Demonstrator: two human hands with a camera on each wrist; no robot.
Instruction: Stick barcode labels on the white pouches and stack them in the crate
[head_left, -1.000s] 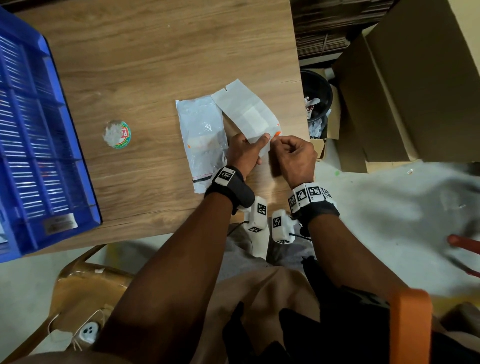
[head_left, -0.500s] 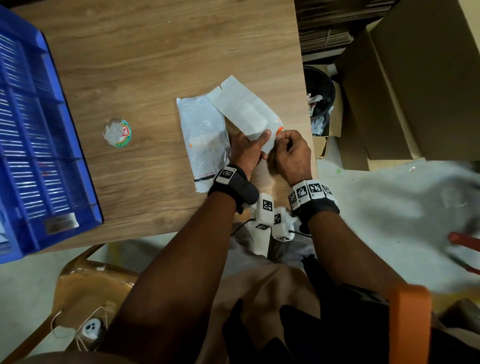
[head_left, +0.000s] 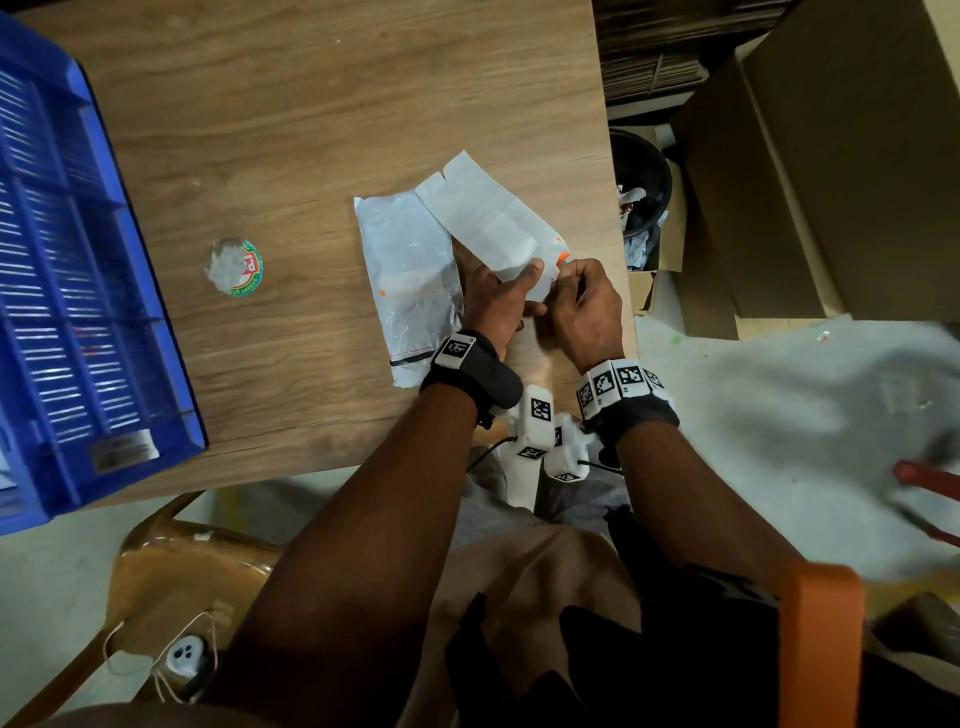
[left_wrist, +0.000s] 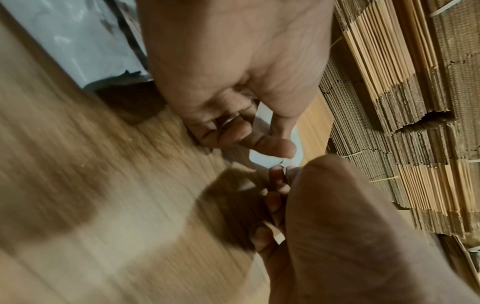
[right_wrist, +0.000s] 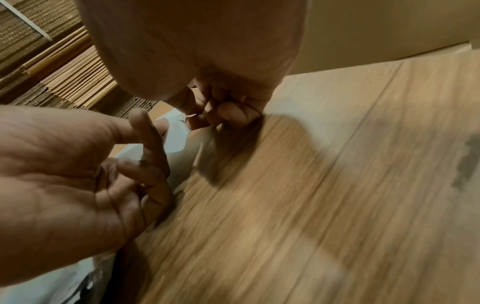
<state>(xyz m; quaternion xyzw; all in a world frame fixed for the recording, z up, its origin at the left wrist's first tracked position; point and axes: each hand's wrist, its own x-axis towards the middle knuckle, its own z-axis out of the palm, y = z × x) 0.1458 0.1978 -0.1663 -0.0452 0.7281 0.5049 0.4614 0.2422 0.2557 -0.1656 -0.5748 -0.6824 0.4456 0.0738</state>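
A glossy white pouch (head_left: 410, 275) lies flat on the wooden table (head_left: 311, 130). Just right of it, a matte white label sheet (head_left: 483, 218) slants over the pouch's top right corner. My left hand (head_left: 511, 291) pinches the sheet's near end, thumb on top; in the left wrist view the left hand (left_wrist: 262, 131) has the sheet (left_wrist: 262, 115) between thumb and fingers. My right hand (head_left: 569, 275) pinches the sheet's near right corner at an orange mark (head_left: 561, 257). In the right wrist view the right hand (right_wrist: 207, 117) has curled fingers at the sheet (right_wrist: 176, 133). The blue crate (head_left: 171, 395) stands at the left.
A round foil-and-green sticker (head_left: 234, 267) lies on the table between crate and pouch. Past the table's right edge stand a black bin (head_left: 641, 171) and large cardboard boxes (head_left: 831, 182). Stacked flat cardboard (left_wrist: 415, 102) lies behind. A brown chair (head_left: 171, 571) stands lower left.
My right hand has moved in against the left hand at the sheet's near corner. The sheet has shifted slightly with both hands. The pouch has not moved.
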